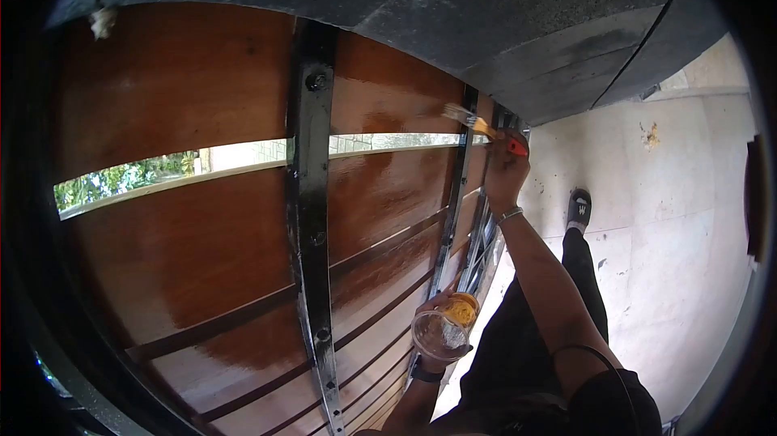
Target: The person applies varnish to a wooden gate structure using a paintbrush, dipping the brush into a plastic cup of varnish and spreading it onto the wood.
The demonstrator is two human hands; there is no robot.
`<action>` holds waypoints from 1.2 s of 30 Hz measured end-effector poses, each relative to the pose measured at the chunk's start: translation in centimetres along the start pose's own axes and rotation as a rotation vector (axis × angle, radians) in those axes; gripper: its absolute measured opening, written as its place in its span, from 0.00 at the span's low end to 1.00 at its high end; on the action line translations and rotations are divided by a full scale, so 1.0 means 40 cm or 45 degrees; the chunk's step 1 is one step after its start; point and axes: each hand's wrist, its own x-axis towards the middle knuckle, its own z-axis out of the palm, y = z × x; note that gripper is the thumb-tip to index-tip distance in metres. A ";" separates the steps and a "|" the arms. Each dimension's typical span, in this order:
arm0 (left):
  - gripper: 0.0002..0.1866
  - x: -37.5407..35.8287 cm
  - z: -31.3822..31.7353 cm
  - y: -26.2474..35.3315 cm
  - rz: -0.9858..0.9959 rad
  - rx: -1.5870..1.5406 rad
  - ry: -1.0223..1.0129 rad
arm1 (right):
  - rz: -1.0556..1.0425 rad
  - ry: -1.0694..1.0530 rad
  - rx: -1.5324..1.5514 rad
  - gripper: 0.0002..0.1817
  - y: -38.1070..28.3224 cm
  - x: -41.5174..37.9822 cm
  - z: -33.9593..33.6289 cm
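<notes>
My right hand (507, 177) is closed around the red-tipped handle of a paintbrush (481, 125). The pale bristles point left, close over an upper brown wooden board (388, 100) with a wet-looking shine. Lower down, my left hand (432, 364) grips a clear plastic cup (439, 336) near the slatted boards. Amber liquid (463, 310) shows at the cup's far side. The cup hides part of the fingers holding it.
A black metal upright (310, 161) with bolts crosses the boards, and a narrower one (450, 229) stands farther along. Dark stone (518, 15) overhangs the top. A pale tiled floor (647, 193) lies to the right, with my sandalled foot (579, 207) on it.
</notes>
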 end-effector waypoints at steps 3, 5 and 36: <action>0.49 -0.029 0.011 -0.009 -0.032 -0.061 0.062 | -0.117 0.107 -0.349 0.11 0.012 0.015 -0.016; 0.49 -0.055 0.012 -0.013 -0.068 -0.078 0.103 | -0.087 -0.006 -0.314 0.10 -0.007 0.008 0.007; 0.53 -0.338 0.052 0.125 0.139 0.203 0.503 | -0.018 -0.166 0.184 0.16 -0.124 0.031 0.116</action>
